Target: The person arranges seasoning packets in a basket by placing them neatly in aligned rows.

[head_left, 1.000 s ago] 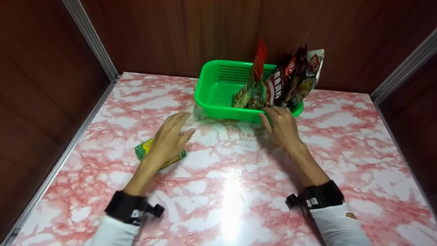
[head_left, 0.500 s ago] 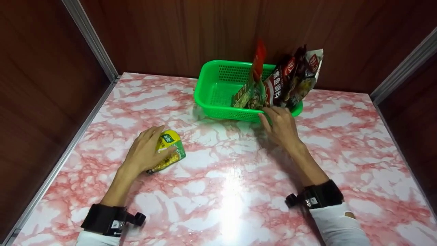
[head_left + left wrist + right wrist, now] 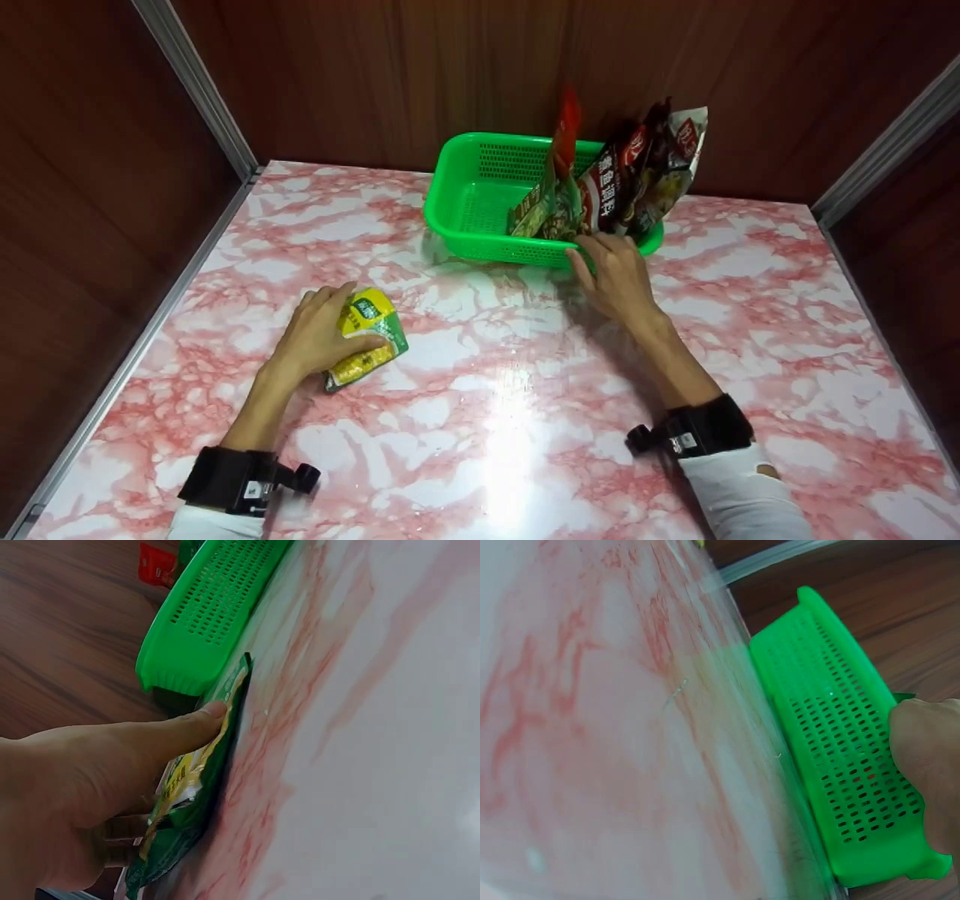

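My left hand [image 3: 315, 334] pinches a yellow and green food packet [image 3: 373, 319] on the left of the table. In the left wrist view the thumb lies across the face of the packet [image 3: 184, 780], with other fingers curled at its side; one edge is close to the tabletop. My right hand [image 3: 616, 277] grips the front rim of a green plastic basket [image 3: 469, 246], fingers over the rim and thumb outside. Only part of that hand [image 3: 928, 765] shows in the right wrist view, at the wall of the basket [image 3: 840, 742].
Inside the basket's right half stand a red-topped green packet [image 3: 559, 187], a dark red packet [image 3: 607, 184] and a dark packet with a pale edge [image 3: 671, 172]. Brown wood panels [image 3: 360, 82] enclose the marbled table [image 3: 480, 360] at the back and sides.
My left hand has drawn back toward the lower left and taken hold of the yellow and green packet, whose near edge has tilted. The right hand has stayed on the basket rim.
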### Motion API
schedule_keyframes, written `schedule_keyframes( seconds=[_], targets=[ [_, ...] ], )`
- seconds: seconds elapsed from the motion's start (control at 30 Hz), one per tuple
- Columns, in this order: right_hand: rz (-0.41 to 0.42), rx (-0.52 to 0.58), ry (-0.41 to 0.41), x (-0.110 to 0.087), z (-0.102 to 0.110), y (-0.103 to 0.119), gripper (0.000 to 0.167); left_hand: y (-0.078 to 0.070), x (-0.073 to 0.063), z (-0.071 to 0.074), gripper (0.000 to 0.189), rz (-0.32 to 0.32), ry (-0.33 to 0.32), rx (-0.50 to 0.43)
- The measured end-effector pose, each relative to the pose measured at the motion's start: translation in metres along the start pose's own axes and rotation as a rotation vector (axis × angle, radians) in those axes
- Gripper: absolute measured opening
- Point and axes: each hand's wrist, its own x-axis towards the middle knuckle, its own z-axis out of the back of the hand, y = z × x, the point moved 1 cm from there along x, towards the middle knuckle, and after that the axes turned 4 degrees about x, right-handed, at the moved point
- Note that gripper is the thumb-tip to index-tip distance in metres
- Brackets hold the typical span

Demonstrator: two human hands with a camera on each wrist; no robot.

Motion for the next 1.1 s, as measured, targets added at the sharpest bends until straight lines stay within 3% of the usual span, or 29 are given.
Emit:
schedule_keyframes(
  seconds=[0.2,0.33,0.5,0.6,0.77,1.1],
  targets=[
    [-0.004,-0.003,-0.002,0.000,0.000,0.000,0.033,0.007,0.004,0.003,0.092,0.042,0.012,-0.205],
    [-0.010,0.003,0.004,-0.001,-0.001,0.000,0.033,0.010,0.003,0.003,0.070,0.077,0.036,-0.293],
    [-0.013,0.006,0.004,-0.001,-0.002,-0.001,0.034,0.008,0.004,0.007,0.041,0.038,0.048,-0.338],
    [-0.012,0.002,-0.004,-0.001,-0.001,-0.001,0.035,0.003,0.006,0.011,0.033,-0.001,0.062,-0.405],
    [-0.006,-0.003,-0.006,0.000,-0.001,-0.001,0.034,-0.017,0.011,0.016,0.033,-0.070,0.023,-0.546],
    [-0.024,-0.008,0.020,0.000,0.000,-0.002,0.034,-0.088,0.027,0.023,0.016,-0.250,-0.226,-0.736]
  ],
)
